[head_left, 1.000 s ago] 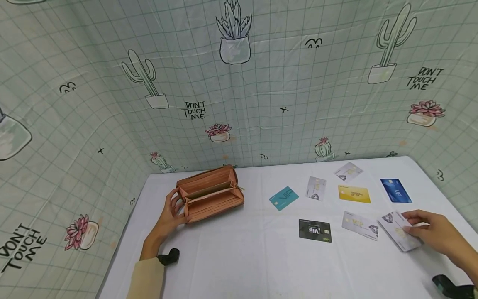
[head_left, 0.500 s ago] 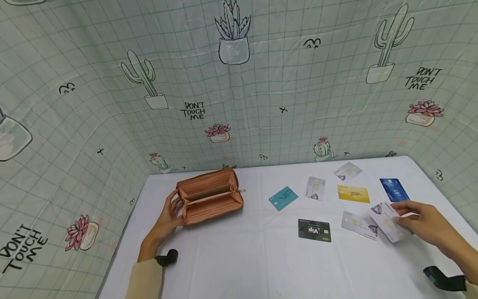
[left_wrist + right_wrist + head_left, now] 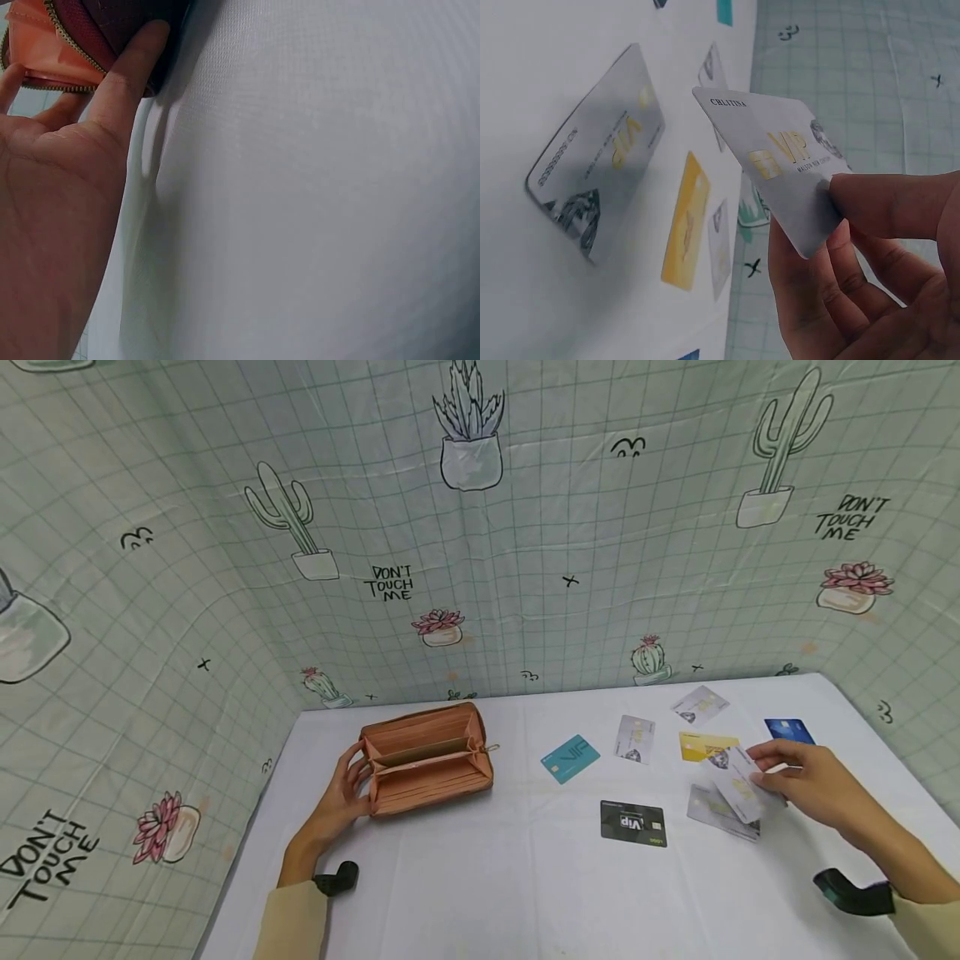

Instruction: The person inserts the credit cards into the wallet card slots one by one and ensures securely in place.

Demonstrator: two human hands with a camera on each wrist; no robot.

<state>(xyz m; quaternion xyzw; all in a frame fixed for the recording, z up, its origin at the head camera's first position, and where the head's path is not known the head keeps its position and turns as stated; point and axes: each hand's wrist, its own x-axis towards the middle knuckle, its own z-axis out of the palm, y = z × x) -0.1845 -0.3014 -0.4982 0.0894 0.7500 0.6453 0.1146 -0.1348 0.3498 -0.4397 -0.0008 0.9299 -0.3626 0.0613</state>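
Card (image 3: 735,785) aslant lengthwise, far end leftward

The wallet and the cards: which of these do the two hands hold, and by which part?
The left hand holds the open brown zip wallet by its left end; the right hand pinches a silver VIP card by a long edge.

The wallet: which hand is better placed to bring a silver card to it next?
Probably the right hand: it pinches a silver card above the table. The left hand grips the open wallet by one end, likely steadying it.
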